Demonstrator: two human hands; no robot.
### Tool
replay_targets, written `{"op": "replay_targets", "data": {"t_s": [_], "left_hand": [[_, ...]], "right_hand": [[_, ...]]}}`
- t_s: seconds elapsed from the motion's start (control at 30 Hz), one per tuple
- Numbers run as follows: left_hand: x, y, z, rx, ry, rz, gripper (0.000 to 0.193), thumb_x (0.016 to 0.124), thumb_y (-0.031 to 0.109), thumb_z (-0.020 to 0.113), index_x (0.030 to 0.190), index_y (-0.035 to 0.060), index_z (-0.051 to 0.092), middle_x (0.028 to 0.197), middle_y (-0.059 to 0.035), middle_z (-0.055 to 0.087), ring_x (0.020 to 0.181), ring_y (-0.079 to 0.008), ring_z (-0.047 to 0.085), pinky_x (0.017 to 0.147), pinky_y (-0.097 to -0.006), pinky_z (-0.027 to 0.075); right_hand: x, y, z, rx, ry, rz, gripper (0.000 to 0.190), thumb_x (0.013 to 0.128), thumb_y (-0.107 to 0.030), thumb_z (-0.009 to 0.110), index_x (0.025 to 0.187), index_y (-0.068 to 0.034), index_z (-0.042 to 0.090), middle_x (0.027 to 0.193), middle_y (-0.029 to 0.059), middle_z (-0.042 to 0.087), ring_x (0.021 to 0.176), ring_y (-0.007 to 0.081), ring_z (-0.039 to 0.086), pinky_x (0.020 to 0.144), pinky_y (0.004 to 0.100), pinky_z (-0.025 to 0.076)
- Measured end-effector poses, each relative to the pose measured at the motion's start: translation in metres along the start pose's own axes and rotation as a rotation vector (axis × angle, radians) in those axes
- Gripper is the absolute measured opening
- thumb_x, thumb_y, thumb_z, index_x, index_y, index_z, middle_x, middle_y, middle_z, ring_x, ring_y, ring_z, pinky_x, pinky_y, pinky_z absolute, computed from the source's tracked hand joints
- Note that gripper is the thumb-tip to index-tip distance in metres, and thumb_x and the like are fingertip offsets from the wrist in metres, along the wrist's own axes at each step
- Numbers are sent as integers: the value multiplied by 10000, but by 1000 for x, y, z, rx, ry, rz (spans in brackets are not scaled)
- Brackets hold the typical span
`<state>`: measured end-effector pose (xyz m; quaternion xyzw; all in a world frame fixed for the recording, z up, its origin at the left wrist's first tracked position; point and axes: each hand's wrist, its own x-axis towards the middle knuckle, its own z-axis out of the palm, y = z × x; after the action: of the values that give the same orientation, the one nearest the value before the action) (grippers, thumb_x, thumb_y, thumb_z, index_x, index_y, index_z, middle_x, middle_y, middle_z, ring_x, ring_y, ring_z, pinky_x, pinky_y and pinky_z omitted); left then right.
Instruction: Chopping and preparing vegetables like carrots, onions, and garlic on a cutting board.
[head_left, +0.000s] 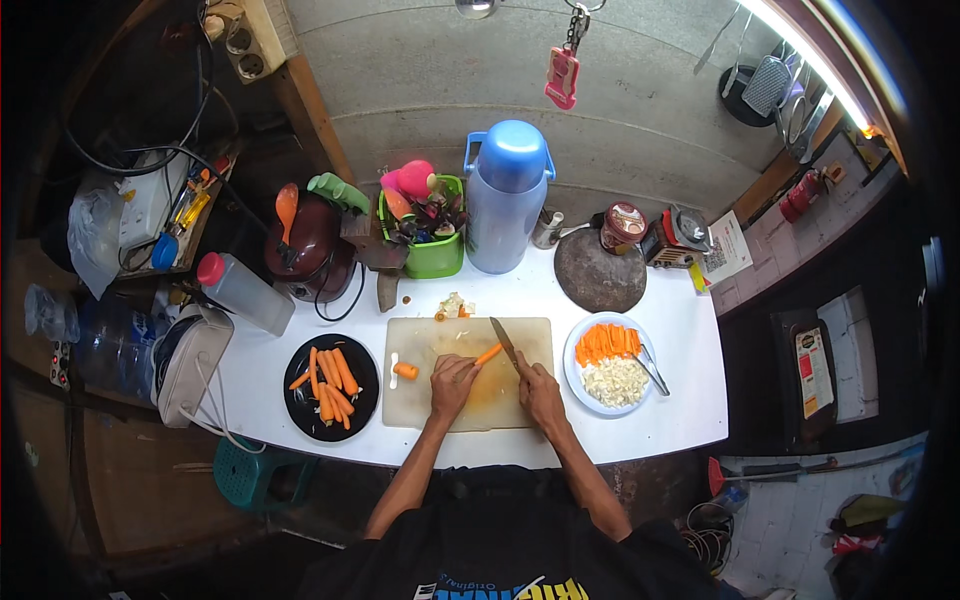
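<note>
My left hand (452, 381) grips a peeled carrot piece (489, 354) over the plastic cutting board (442, 337). My right hand (538, 390) holds a kitchen knife (504, 337), its blade crossing by the tip of that carrot. Another carrot piece (406, 370) lies on the board's left side, beside a small white strip (394, 370). Left of the board, whole peeled carrots (328, 375) rest on a black plate (295, 409). On the right, a white plate (572, 330) bears carrot sticks (606, 342), a chopped pale vegetable (616, 382) and metal tongs (656, 373).
Behind the board lie vegetable scraps (455, 306), a blue thermos jug (501, 210), a green basket (433, 259) and a round stone slab (600, 277). A rice cooker (307, 244) and a red-capped bottle (251, 292) stand at the back left; a cased item with cables (196, 360) is left.
</note>
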<state>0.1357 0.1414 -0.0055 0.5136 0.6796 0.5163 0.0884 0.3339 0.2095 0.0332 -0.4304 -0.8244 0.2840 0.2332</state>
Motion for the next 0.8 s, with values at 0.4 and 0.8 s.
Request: {"op": "replay_targets", "data": {"t_s": [0.4, 0.8], "left_hand": [[1, 2, -1, 10, -13, -2, 176, 808, 60, 845, 972, 17, 801, 921, -105, 754, 947, -286, 673, 847, -391, 551], [-1, -1, -1, 3, 3, 11, 179, 778, 49, 864, 945, 27, 803, 903, -87, 759, 925, -276, 680, 845, -384, 553]], "right_hand": [[-8, -18, 8, 38, -73, -13, 655, 901, 40, 569, 1529, -143, 529, 835, 203, 595, 750, 405, 652, 709, 491, 536], [-14, -26, 16, 23, -89, -38, 654, 912, 20, 589, 1535, -164, 523, 849, 202, 597, 734, 409, 652, 692, 498, 542]]}}
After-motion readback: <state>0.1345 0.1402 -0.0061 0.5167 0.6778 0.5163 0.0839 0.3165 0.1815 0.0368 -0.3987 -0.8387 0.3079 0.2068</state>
